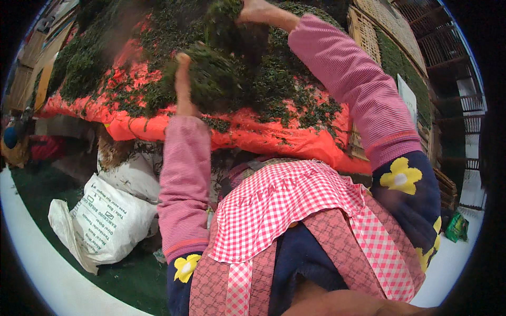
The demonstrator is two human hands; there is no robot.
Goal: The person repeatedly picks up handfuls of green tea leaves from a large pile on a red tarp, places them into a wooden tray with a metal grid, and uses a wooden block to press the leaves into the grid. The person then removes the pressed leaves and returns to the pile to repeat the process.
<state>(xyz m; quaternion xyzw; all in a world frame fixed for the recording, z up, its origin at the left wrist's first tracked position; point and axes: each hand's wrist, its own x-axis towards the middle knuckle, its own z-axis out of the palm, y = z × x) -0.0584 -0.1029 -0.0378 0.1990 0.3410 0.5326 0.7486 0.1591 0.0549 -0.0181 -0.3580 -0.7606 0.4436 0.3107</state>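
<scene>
Loose dark green leaves (280, 79), which look like tea leaves, lie heaped over a red cloth (134, 128) in front of me. My left hand (184, 81) is blurred, its thumb side up, against a clump of leaves right of it; its fingers are hidden among them, so its grip cannot be told. Farther off, my right hand (259, 12) reaches to the top edge of the view beside another dark clump. Its fingers are partly cut off and blurred. Both forearms wear pink striped sleeves.
White woven sacks (114, 221) bearing print stand at the left below the cloth. Woven bamboo trays (363, 35) lie at the right, with a leaf-covered tray (403, 63) beyond. Racks (470, 126) stand at the far right, near a green bag (457, 227) on the floor. Wooden boards (43, 87) edge the left.
</scene>
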